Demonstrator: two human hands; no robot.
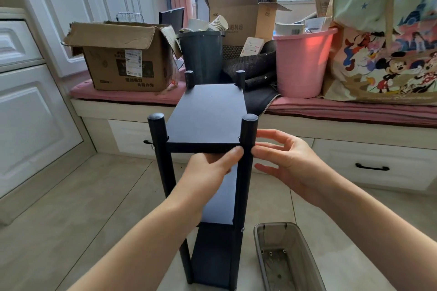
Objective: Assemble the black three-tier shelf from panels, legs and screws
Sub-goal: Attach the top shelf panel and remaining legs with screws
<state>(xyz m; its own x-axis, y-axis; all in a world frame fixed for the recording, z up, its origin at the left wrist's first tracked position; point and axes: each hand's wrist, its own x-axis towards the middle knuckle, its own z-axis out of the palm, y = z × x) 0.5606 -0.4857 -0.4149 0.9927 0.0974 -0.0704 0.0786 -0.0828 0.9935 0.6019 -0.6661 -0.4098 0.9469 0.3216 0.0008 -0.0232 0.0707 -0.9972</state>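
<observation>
top panel [208,113]: matt black board, smooth, faint dust specks
legs [248,130]: black round posts, smooth with a slight sheen on the caps
container [287,257]: translucent grey plastic, scuffed inside
floor [71,201]: beige tiles, smooth, softly glossy
cardboard box [123,54]: brown corrugated card, creased and torn, paper labels
pink bucket [302,64]: smooth plastic, light sheen
dark bin [201,56]: matt grey plastic
seat cushion [343,108]: pink cloth
tote bag [387,38]: printed woven cloth
cabinet doors [30,111]: white, smooth, satin painted
</observation>
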